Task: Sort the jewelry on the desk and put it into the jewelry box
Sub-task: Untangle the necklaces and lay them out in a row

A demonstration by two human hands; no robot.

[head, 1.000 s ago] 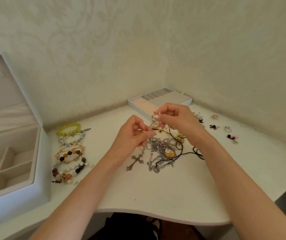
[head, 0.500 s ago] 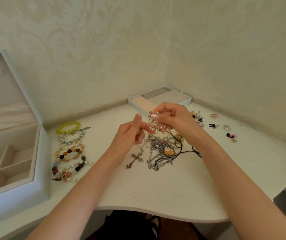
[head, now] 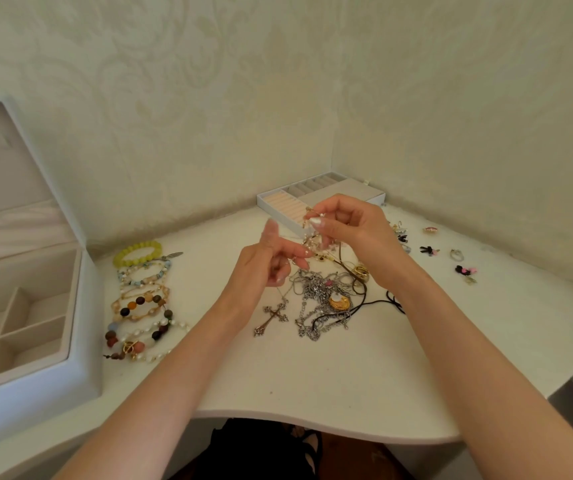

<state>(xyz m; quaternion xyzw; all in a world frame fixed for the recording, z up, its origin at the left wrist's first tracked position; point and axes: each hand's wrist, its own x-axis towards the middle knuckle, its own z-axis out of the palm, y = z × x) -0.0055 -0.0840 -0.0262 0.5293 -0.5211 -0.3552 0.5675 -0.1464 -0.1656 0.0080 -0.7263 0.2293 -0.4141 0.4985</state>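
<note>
Above the tangled silver and gold chains point(head: 316, 296) at the white desk's point(head: 312, 382) middle, the right hand point(head: 354, 233) and left hand point(head: 260, 271) each pinch a thin gold pearl-beaded necklace point(head: 316, 243).

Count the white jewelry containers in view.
2: the open jewelry box at the far left, and the ring tray in the back corner. None appears hidden.

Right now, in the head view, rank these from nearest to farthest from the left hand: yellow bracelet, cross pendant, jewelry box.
1. Cross pendant, just below the left hand.
2. Yellow bracelet, to its left.
3. Jewelry box, far left.
</note>
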